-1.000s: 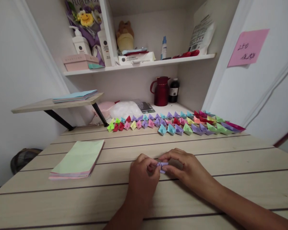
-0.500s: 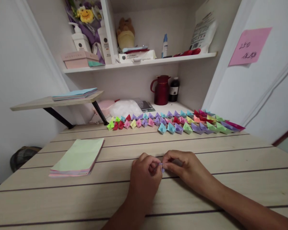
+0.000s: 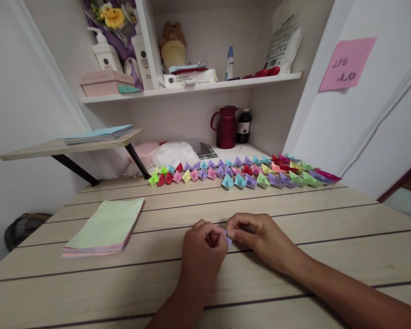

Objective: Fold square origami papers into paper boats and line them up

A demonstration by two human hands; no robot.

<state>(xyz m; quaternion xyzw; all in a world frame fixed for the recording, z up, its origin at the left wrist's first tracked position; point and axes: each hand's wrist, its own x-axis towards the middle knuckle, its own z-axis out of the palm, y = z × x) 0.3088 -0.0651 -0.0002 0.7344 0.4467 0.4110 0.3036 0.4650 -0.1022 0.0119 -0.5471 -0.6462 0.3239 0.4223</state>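
A small folded piece of purple paper (image 3: 228, 238) is pinched between both hands just above the wooden table (image 3: 294, 214). My left hand (image 3: 202, 258) is curled closed on its left side. From the right, my right hand (image 3: 256, 235) grips it with thumb and fingertips. Most of the paper is hidden by the fingers. To the left lies a stack of coloured paper sheets (image 3: 104, 226) with a pale green sheet on top. Behind the hands, rows of several small folded paper boats (image 3: 241, 172) in many colours stretch across the table's far edge.
A dark red jug (image 3: 225, 126) and a dark bottle (image 3: 244, 126) stand at the back under a white shelf (image 3: 192, 90) loaded with bottles and boxes. A small raised wooden board (image 3: 68, 145) carries more paper at the left. A pink note (image 3: 346, 64) hangs on the right wall.
The hands have drawn closer together and the purple paper now shows less between the fingers. The view has shifted slightly to the right and down.
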